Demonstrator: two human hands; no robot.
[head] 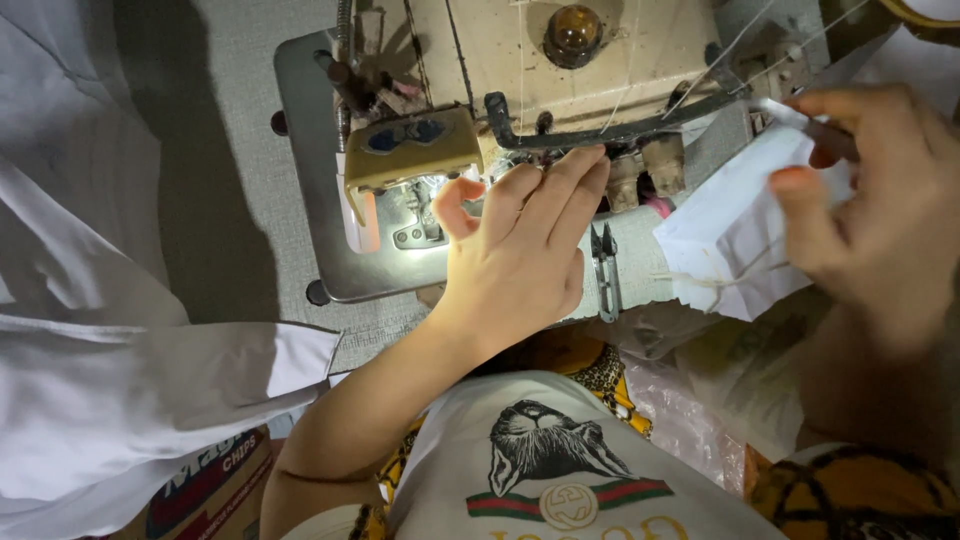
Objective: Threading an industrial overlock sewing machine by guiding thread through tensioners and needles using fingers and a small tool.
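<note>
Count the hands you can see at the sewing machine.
2: the left hand by the lit needle area, and the right hand holding white fabric pieces at the right.

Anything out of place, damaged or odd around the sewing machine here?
Mostly ordinary. Loose thread ends dangle from the white fabric piece in the right hand. The thread snips lie near the table edge beside the left hand.

A small stack of white cloth pieces (pixel 735 225) sits at the right side of the sewing machine (pixel 560 70). The pieces are flat and lie one on top of another, with the corners sticking out a bit. Thin loose threads hang from the lower edge. The right hand (pixel 880 210) pinches the stack at its right end, thumb on top.
</note>
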